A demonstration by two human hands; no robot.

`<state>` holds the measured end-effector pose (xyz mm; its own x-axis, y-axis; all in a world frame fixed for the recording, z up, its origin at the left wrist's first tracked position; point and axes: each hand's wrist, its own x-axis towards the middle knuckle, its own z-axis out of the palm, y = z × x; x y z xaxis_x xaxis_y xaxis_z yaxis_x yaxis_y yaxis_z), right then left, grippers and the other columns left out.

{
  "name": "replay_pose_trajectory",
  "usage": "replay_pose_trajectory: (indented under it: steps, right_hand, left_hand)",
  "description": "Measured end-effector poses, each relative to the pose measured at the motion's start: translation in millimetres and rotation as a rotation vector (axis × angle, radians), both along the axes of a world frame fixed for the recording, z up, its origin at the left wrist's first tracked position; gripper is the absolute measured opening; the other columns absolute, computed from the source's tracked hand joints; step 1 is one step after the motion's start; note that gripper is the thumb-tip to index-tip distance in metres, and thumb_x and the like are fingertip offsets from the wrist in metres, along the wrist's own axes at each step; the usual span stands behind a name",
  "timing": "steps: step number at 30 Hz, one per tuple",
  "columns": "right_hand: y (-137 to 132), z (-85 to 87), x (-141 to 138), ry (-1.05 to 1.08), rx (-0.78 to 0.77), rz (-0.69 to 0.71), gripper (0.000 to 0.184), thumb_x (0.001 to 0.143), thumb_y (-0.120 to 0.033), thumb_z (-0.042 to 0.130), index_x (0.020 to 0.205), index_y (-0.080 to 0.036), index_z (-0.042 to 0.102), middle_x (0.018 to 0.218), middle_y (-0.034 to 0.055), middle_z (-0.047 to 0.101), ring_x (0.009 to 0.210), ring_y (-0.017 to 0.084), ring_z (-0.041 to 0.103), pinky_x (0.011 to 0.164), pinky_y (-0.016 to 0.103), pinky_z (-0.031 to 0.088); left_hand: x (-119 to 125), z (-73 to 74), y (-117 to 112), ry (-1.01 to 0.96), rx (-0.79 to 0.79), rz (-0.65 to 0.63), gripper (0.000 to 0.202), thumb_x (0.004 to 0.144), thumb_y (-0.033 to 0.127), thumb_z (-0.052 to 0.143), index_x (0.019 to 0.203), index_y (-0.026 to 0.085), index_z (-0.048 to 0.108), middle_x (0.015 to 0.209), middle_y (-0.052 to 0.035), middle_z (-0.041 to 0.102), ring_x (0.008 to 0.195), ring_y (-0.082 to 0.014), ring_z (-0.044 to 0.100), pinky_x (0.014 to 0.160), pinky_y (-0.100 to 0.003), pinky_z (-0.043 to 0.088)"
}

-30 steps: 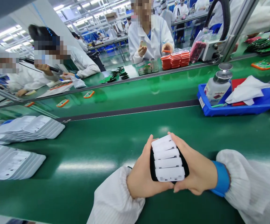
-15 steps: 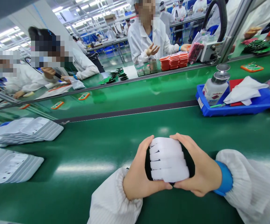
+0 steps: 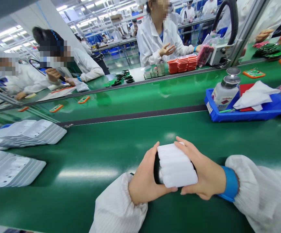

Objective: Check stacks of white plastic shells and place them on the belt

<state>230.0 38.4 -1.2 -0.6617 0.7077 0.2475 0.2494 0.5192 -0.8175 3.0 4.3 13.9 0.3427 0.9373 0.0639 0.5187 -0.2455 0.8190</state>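
Between my two hands is a stack of thin white pieces (image 3: 176,166), several layers pressed together, with a dark surface showing at its left side. What the pieces are exactly cannot be made out. My left hand (image 3: 142,181) grips the left end, fingers behind and thumb along the lower front edge. Around the right end closes my right hand (image 3: 207,173), its thumb also low at the front and its fingers reaching over the top. A blue band (image 3: 230,183) circles my right wrist. The stack is held low over the green work surface (image 3: 94,149).
Nested white plastic shells (image 3: 14,168) lie at the left, with another row (image 3: 43,131) behind. A blue tray (image 3: 249,115) at the right holds a pump bottle (image 3: 225,90) and white cloth (image 3: 257,95). Orange-edged circuit boards (image 3: 254,73) lie on the strip beyond; co-workers sit across.
The layers in the stack now line up more evenly, with the gaps between them closed. My right hand has shifted slightly left and inward. The orange-edged boards have moved left.
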Motion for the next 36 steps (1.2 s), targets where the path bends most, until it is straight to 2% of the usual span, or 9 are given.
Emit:
replay_pose_trajectory:
  steps: [2,5,8,11,16,20,24,30,36]
  right_hand:
    - [-1.4,1.1,-1.2,0.112,-0.151,-0.007,0.108,0.061,-0.036,0.085,0.145,-0.019,0.019,0.145,0.0164,0.011,0.128,0.038,0.026,0.101,0.047,0.035]
    - [-6.8,4.4,-8.5,0.363,-0.572,0.121,0.108,0.068,-0.056,0.076,0.145,-0.022,0.01,0.132,0.0153,0.039,0.113,0.033,0.048,0.094,0.047,0.043]
    - [-12.9,7.1,-19.1,0.59,-0.846,0.293,0.102,0.073,-0.068,0.066,0.145,-0.02,0.012,0.121,0.0138,0.051,0.106,0.033,0.054,0.09,0.047,0.046]
    - [-15.2,7.6,-23.8,0.618,-0.686,0.231,0.08,0.082,-0.066,0.058,0.142,-0.02,0.03,0.125,0.0126,0.05,0.115,0.033,0.048,0.096,0.046,0.042]
    - [-6.4,13.3,-15.7,0.484,-0.24,-0.202,0.053,0.098,-0.052,0.04,0.143,-0.026,0.029,0.145,0.0063,0.026,0.133,0.03,0.021,0.111,0.048,0.014]
    - [6.6,25.4,-10.5,0.368,0.041,-0.189,0.052,0.095,-0.052,0.043,0.139,-0.026,0.037,0.147,0.0063,0.019,0.133,0.031,0.02,0.108,0.046,0.025]
    - [16.6,28.4,-8.7,0.3,0.119,-0.117,0.067,0.084,-0.051,0.06,0.138,-0.02,0.035,0.144,0.0116,0.021,0.13,0.033,0.023,0.106,0.047,0.029]
    - [22.4,21.6,-6.1,0.506,-0.072,-0.178,0.06,0.093,-0.058,0.048,0.139,-0.024,0.029,0.13,0.0094,0.043,0.119,0.029,0.042,0.093,0.037,0.044]
    - [18.6,21.6,-10.5,0.394,0.141,-0.223,0.066,0.083,-0.064,0.058,0.133,-0.024,0.042,0.127,0.01,0.038,0.116,0.031,0.041,0.098,0.041,0.038]
  left_hand:
    - [-3.7,4.4,1.0,-0.194,-0.106,-0.064,0.112,0.057,0.051,0.078,0.143,0.02,0.012,0.141,-0.019,0.035,0.129,-0.0375,0.036,0.105,-0.058,0.029]
    - [-6.0,6.1,1.2,-0.558,-0.233,-0.179,0.1,0.065,0.065,0.065,0.142,0.022,0.018,0.143,-0.0148,0.035,0.13,-0.0357,0.035,0.107,-0.055,0.029]
    - [2.4,-0.3,-1.9,-0.77,-0.204,-0.062,0.082,0.073,0.066,0.056,0.14,0.026,0.029,0.148,-0.0068,0.03,0.135,-0.0321,0.027,0.111,-0.05,0.025]
    - [20.0,-8.0,-7.1,-0.913,-0.239,0.093,0.069,0.079,0.055,0.057,0.138,0.026,0.034,0.147,-0.0041,0.031,0.136,-0.0294,0.027,0.113,-0.047,0.022]
    - [50.2,-4.9,-10.7,-1.176,-0.506,0.117,0.055,0.083,0.038,0.056,0.133,0.017,0.043,0.129,-0.0117,0.054,0.122,-0.0319,0.046,0.101,-0.049,0.037]
    - [64.6,5.1,-4.7,-1.339,-0.784,0.096,0.047,0.088,0.041,0.047,0.121,0.009,0.055,0.115,-0.0167,0.061,0.097,-0.028,0.06,0.083,-0.041,0.047]
    - [67.2,10.1,2.2,-1.505,-0.905,0.109,0.049,0.091,0.043,0.04,0.122,0.009,0.055,0.109,-0.0138,0.064,0.085,-0.0198,0.062,0.075,-0.03,0.048]
    - [65.1,9.7,4.5,-1.518,-1.012,0.18,0.051,0.085,0.046,0.046,0.11,0.005,0.062,0.09,-0.0129,0.068,0.078,-0.0228,0.063,0.069,-0.03,0.049]
    - [66.5,6.8,3.3,-1.52,-0.978,0.125,0.049,0.089,0.042,0.042,0.117,0.005,0.058,0.098,-0.0139,0.066,0.08,-0.0216,0.062,0.07,-0.03,0.047]
